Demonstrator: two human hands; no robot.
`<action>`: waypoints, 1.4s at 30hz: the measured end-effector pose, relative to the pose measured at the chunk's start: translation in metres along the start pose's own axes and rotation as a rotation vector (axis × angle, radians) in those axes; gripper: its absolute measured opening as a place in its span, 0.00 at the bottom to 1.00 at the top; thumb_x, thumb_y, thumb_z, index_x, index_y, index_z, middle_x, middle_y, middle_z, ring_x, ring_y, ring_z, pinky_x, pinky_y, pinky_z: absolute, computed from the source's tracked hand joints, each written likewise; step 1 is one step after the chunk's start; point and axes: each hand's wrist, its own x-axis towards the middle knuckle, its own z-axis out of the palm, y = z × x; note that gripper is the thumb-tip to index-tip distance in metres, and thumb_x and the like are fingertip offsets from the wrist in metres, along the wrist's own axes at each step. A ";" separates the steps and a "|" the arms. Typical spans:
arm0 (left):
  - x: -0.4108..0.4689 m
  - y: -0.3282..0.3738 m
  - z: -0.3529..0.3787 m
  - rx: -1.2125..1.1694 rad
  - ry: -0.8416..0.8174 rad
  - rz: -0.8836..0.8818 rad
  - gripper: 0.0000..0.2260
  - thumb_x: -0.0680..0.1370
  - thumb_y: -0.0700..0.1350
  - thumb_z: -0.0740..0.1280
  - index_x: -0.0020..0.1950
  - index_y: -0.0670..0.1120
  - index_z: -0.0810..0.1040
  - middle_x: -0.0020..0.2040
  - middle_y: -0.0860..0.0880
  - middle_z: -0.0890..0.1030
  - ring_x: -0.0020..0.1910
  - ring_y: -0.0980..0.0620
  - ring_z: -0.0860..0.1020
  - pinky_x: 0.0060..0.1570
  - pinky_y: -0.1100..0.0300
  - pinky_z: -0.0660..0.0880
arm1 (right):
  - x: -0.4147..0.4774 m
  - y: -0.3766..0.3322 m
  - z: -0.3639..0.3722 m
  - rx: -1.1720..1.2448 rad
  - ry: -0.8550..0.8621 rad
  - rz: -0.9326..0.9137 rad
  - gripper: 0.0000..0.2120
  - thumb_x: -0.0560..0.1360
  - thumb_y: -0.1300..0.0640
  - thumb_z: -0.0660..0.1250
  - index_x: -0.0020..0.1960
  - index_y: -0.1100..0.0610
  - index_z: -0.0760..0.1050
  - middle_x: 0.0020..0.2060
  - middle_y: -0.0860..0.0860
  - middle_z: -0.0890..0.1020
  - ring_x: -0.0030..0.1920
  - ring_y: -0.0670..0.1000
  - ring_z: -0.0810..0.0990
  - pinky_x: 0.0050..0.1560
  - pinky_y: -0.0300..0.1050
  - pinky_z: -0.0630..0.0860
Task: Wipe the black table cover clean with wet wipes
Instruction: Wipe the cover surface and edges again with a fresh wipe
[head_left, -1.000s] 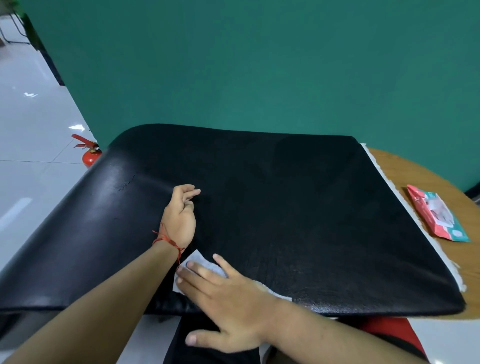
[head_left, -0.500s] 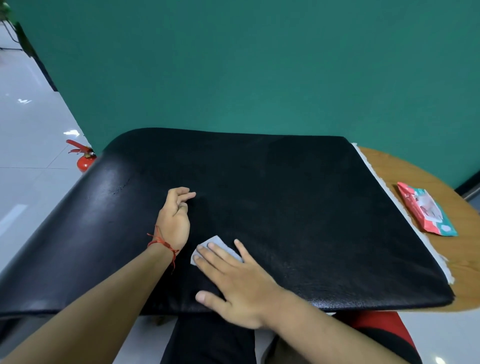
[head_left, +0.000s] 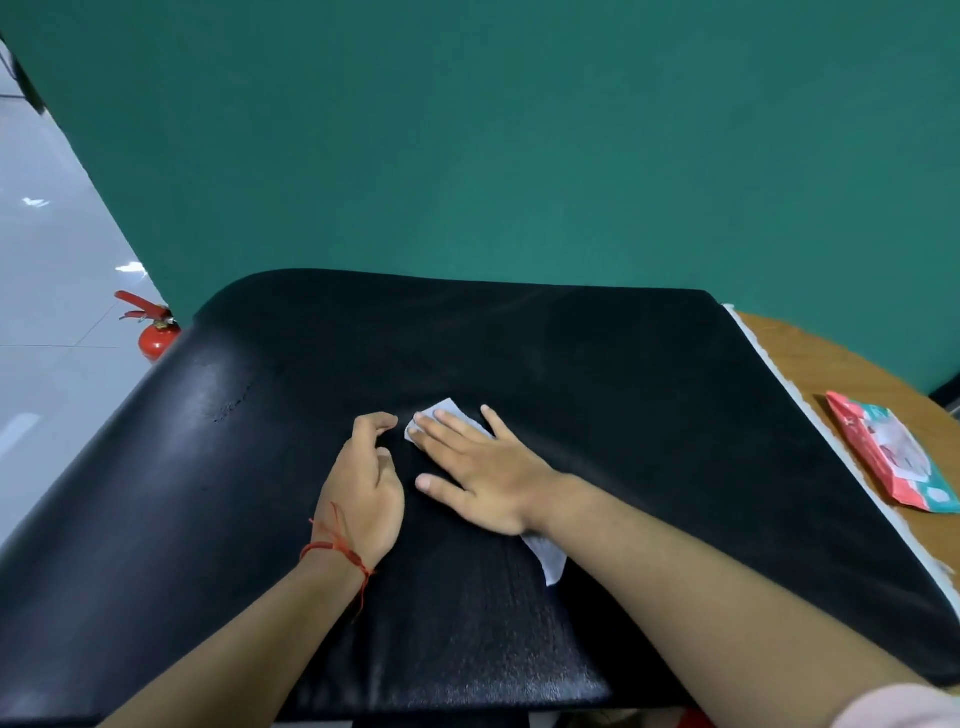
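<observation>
Looking down through the head cam, I've got my right hand (head_left: 485, 475) flat on the black table cover (head_left: 649, 415), palm down, fingers (head_left: 447, 423) spread open and pressing a white wet wipe (head_left: 451, 409) against it. Most of the wipe is hidden under the palm; only 1 corner pokes out past the fingertips, and another bit sticks out by the wrist. My left hand (head_left: 366, 486) rests on the cover just beside the right, fingers loosely curled and holding nothing, with a red string bracelet (head_left: 337, 548) on the wrist.

The cover hangs off the left side of the surface (head_left: 831, 364), and its near edge is cut off at the bottom of the frame. Bare wood only shows at the far right, where a red and teal wipes pack (head_left: 891, 452) lies well apart from my hands. I can't read the print on it. A red fire extinguisher (head_left: 156, 332) sits on the floor at the left, its lower part hidden by the cover. There's a scuffed patch on the cover's left side, hard to make out.
</observation>
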 end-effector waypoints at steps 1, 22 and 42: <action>0.000 0.000 0.001 0.041 -0.009 0.012 0.19 0.84 0.37 0.56 0.72 0.56 0.69 0.69 0.57 0.75 0.65 0.67 0.72 0.62 0.69 0.67 | 0.008 0.005 -0.003 -0.002 0.008 0.003 0.34 0.85 0.32 0.41 0.87 0.45 0.44 0.85 0.39 0.42 0.82 0.39 0.34 0.82 0.60 0.33; 0.009 -0.006 0.018 0.665 -0.125 0.128 0.29 0.84 0.55 0.40 0.82 0.51 0.63 0.85 0.54 0.56 0.84 0.57 0.48 0.82 0.53 0.45 | 0.150 0.103 -0.039 0.045 0.101 0.197 0.36 0.83 0.29 0.39 0.87 0.42 0.45 0.85 0.38 0.43 0.83 0.40 0.36 0.82 0.63 0.32; 0.042 0.005 0.015 0.806 -0.064 0.190 0.14 0.78 0.53 0.56 0.57 0.52 0.77 0.58 0.53 0.78 0.56 0.48 0.77 0.55 0.48 0.74 | 0.228 0.131 -0.058 0.070 0.181 0.496 0.39 0.81 0.28 0.36 0.87 0.45 0.44 0.86 0.42 0.45 0.85 0.46 0.38 0.81 0.68 0.33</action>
